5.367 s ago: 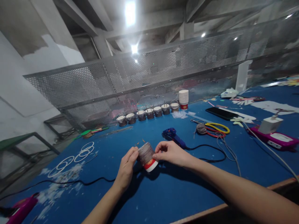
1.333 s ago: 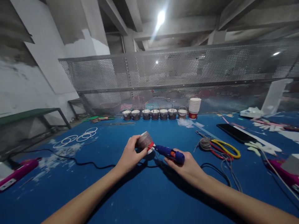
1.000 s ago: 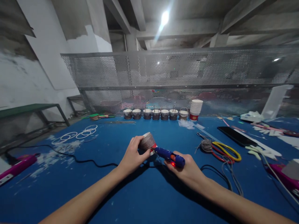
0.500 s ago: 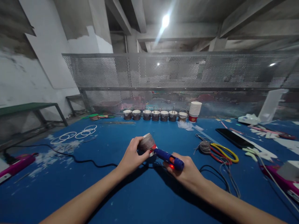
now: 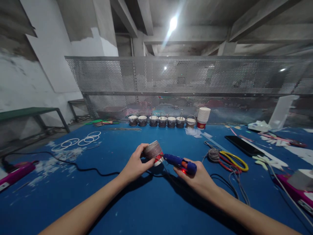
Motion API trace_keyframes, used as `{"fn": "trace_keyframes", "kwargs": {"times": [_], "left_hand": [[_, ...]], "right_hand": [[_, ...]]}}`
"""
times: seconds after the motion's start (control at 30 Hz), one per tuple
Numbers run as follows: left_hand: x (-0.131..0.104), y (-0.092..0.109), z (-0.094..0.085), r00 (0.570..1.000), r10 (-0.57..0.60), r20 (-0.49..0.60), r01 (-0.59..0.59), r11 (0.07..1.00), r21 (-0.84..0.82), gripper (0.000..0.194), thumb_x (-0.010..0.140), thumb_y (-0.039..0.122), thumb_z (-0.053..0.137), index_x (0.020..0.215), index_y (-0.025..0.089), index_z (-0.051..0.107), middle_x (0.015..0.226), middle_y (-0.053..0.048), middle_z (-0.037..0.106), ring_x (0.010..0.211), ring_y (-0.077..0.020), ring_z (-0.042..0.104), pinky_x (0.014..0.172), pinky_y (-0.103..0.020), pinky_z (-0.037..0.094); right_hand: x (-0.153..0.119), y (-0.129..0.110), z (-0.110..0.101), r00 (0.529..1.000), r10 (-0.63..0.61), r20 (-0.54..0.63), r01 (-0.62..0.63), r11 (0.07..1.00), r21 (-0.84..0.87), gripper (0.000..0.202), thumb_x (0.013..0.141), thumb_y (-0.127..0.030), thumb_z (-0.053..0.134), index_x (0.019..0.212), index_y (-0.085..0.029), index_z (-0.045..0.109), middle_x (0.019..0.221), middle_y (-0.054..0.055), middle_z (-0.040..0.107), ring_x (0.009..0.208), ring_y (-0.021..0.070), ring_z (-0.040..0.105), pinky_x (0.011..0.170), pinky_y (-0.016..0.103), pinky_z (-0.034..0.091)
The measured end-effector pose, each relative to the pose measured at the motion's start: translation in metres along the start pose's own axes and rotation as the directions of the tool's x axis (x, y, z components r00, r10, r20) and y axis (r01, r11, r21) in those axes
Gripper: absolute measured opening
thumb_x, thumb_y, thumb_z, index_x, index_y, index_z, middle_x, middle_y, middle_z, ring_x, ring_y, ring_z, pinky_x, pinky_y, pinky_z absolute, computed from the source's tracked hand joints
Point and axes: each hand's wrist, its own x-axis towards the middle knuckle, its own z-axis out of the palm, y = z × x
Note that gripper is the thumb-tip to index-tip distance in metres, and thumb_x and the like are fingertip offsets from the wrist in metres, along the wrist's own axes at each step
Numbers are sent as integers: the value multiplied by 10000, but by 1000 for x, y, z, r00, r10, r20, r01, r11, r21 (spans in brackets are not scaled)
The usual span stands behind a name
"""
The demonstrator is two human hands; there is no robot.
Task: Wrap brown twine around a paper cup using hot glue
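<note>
My left hand (image 5: 135, 164) is closed around a paper cup (image 5: 153, 150), tilted on its side above the blue table. Grey yarn wraps most of the cup, and a red and white band shows at its lower right. In my right hand (image 5: 195, 176) is a blue hot glue gun (image 5: 179, 162) with a red light glowing on it. Its nozzle points left at the red part of the cup, close beside it; I cannot tell whether they touch. A ball of grey yarn (image 5: 213, 155) lies to the right of my right hand.
Several yarn-wrapped cups (image 5: 162, 121) line the table's back edge, beside a stack of paper cups (image 5: 203, 117). White rings (image 5: 89, 138) lie at left. Yellow and red hoops (image 5: 234, 160), a black phone (image 5: 243, 146) and a magenta power strip (image 5: 293, 189) are at right.
The glue gun's nozzle has drawn back slightly to the right from the cup. The cup has turned a little, showing more of its red and white band.
</note>
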Motion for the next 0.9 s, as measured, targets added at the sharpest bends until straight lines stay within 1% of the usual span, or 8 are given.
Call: {"fn": "trace_keyframes", "kwargs": {"times": [0.07, 0.27, 0.37, 0.47, 0.63, 0.73, 0.8, 0.9], "left_hand": [[0, -2, -1, 1000, 10, 4, -10, 1000, -9, 300, 713, 259, 605, 1001, 203, 540, 908, -19, 614, 826, -175, 608, 794, -345, 514], [1, -4, -3, 999, 16, 36, -15, 999, -29, 312, 718, 288, 602, 1005, 207, 512, 912, -12, 593, 812, -165, 592, 800, -340, 512], [0, -3, -5, 999, 22, 39, -20, 999, -50, 305, 721, 287, 603, 1002, 211, 509, 917, -9, 598, 830, -168, 596, 816, -335, 511], [0, -4, -6, 999, 17, 43, -15, 998, -55, 307, 723, 285, 604, 1007, 214, 512, 920, -6, 604, 833, -167, 596, 819, -333, 512], [0, -7, -6, 998, 43, 34, -41, 998, -57, 306, 719, 278, 618, 999, 212, 515, 932, -14, 613, 836, -167, 601, 820, -340, 516], [0, -8, -7, 997, 69, 24, -67, 996, -63, 292, 724, 274, 617, 990, 206, 518, 915, -17, 613, 837, -167, 605, 809, -327, 516], [0, -8, -7, 997, 79, 16, -77, 995, -65, 290, 722, 274, 614, 986, 204, 516, 914, -19, 611, 837, -167, 605, 807, -324, 515], [1, -9, -7, 998, 66, 10, -66, 996, -56, 299, 713, 279, 615, 985, 204, 517, 926, -23, 610, 838, -170, 603, 807, -328, 514]], "right_hand": [[0, 0, -1, 1000, 13, -10, -13, 1000, 6, 290, 782, -418, 570, 630, -193, 471, 542, -48, 401, 496, 93, 327, 456, 220, 301], [-2, -1, 0, 1000, 2, 18, -2, 1000, 20, 295, 786, -410, 573, 625, -194, 454, 550, -48, 396, 500, 89, 317, 459, 218, 297], [-1, -1, -2, 999, 35, 0, -35, 998, 45, 293, 783, -416, 579, 632, -185, 478, 562, -45, 400, 509, 90, 325, 455, 216, 301], [-1, 0, -3, 999, 42, -28, -40, 997, 62, 303, 777, -417, 587, 614, -183, 485, 565, -41, 409, 512, 92, 328, 449, 214, 302], [-1, -2, -3, 1000, 31, 4, -32, 996, 86, 285, 772, -412, 597, 640, -178, 503, 569, -40, 410, 513, 91, 336, 445, 209, 306], [1, -5, -5, 997, 81, 10, -81, 989, 124, 302, 761, -419, 597, 609, -182, 486, 545, -50, 366, 503, 89, 301, 446, 216, 285], [1, -6, -6, 992, 120, 25, -122, 979, 161, 293, 760, -417, 596, 615, -179, 504, 536, -56, 341, 496, 87, 283, 445, 220, 269], [1, -7, -7, 989, 134, 60, -143, 970, 198, 275, 769, -403, 599, 634, -173, 531, 537, -61, 320, 492, 84, 271, 435, 217, 244]]}}
